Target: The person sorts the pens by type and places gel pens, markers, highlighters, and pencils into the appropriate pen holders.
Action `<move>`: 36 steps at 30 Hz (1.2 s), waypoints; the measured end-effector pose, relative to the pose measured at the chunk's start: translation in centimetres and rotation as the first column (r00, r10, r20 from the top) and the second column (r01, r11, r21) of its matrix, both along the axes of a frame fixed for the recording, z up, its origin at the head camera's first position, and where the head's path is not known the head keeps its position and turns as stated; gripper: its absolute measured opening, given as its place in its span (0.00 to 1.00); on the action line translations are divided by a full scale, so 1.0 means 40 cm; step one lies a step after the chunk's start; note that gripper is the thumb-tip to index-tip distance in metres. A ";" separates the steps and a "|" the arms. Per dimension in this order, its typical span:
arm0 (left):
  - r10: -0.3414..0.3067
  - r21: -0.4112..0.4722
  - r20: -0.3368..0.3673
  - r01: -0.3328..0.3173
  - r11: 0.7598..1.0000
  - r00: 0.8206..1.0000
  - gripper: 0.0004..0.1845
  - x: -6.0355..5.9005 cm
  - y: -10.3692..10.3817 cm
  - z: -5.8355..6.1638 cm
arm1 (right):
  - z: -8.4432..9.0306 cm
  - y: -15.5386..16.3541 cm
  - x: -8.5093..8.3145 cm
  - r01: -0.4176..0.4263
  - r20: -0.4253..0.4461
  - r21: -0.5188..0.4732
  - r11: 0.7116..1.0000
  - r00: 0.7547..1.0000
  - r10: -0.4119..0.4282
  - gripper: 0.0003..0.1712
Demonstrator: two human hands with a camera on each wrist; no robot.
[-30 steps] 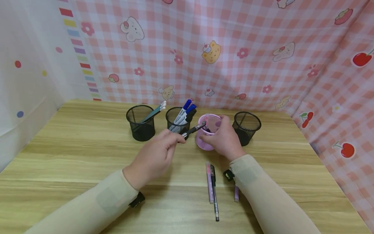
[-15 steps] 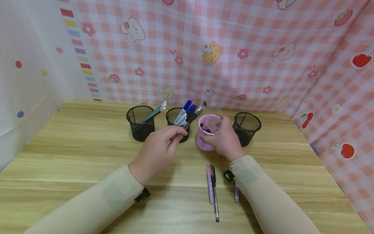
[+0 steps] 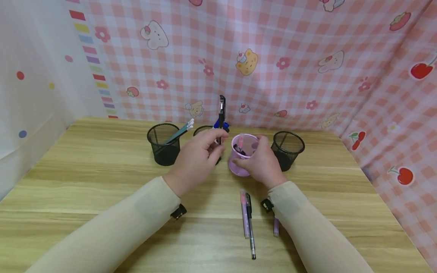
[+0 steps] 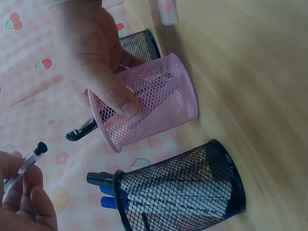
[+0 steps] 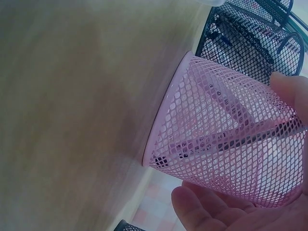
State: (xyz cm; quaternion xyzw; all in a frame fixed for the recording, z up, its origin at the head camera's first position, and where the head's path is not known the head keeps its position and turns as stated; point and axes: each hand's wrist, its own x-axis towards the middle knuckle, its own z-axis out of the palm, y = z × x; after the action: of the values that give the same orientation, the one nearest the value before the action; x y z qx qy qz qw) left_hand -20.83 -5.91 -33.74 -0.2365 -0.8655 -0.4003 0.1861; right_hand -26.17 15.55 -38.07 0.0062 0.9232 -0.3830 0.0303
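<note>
Cups (image 3: 164,143) crowd rear; loose pens (image 3: 248,218) center; left tabletop (image 3: 85,170) free.

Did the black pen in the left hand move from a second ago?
Yes. The black pen swung up from pointing at the pink cup to standing upright above the middle black cup, pinched by the left hand.

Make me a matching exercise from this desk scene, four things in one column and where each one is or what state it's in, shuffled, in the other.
Things:
1. black pen
2. pink mesh cup
3. far right black mesh cup
4. pink pen

States:
A. lying flat on the table beside another pen
B. held upright in the left hand
C. standing with nothing showing above its rim
D. steadied by the right hand, with pens inside

Pairs: 1-B, 2-D, 3-C, 4-A
</note>
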 end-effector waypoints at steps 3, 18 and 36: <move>-0.009 -0.001 -0.014 0.009 1.000 1.000 0.14 -0.014 0.012 0.005 | -0.002 0.001 0.000 -0.001 -0.011 0.000 1.000 1.000 0.001 0.63; -0.039 -0.017 -0.068 0.038 0.999 0.997 0.11 -0.081 0.079 0.026 | 0.000 0.003 -0.003 -0.009 -0.008 -0.017 1.000 1.000 0.009 0.64; -0.017 -0.200 -0.061 0.005 0.980 0.998 0.03 -0.115 0.111 -0.008 | 0.001 0.005 0.001 -0.008 -0.016 -0.012 1.000 1.000 0.008 0.65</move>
State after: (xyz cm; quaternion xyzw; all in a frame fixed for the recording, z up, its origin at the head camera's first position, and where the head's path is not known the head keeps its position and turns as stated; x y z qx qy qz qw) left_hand -25.42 -1.46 -34.05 -0.2711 -0.8938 -0.3050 0.1862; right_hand -26.13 15.73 -38.05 -0.0006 0.9212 -0.3883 0.0246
